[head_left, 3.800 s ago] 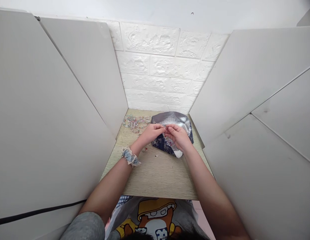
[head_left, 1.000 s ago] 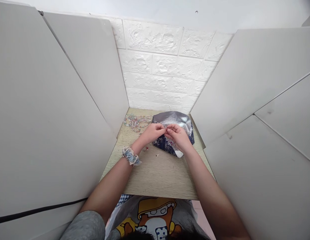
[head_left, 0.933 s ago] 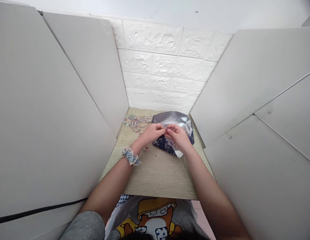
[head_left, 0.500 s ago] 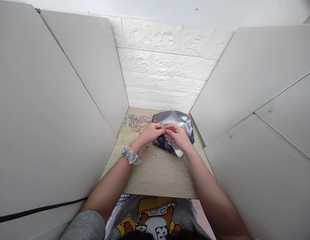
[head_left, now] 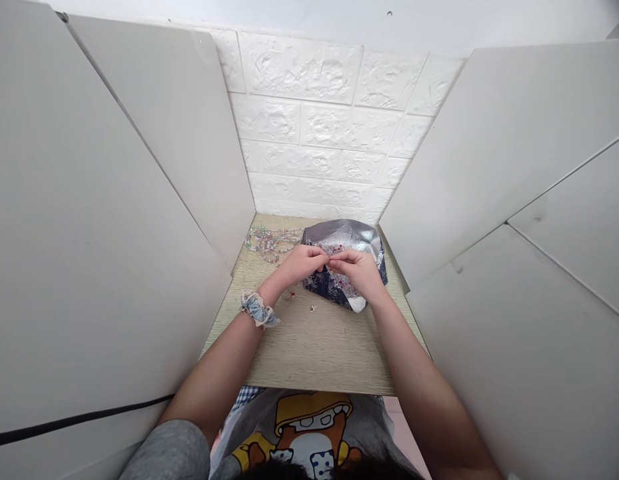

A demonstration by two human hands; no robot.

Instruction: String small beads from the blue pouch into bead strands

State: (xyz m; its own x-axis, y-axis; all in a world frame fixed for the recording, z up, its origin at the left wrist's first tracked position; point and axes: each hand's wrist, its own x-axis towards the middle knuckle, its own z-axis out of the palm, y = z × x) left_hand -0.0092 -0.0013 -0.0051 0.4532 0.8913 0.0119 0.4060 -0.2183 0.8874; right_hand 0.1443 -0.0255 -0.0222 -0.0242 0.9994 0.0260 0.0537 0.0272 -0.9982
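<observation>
Head view, near to far: a denim-blue scrunchie [head_left: 258,309] circles the left wrist, and a tiny loose bead [head_left: 312,309] lies on the wood-grain surface [head_left: 314,353] just beyond. The left hand [head_left: 302,263] and right hand [head_left: 358,272] are both closed to a pinch, their fingertips [head_left: 339,261] meeting above a silver-lined navy pouch [head_left: 344,237] on something too small to tell. (A loosened pinch could drop it, or a snag could scatter beads.) Against the earlier frame, the hands still meet there. Tangled bead strands [head_left: 272,241] lie farther left.
</observation>
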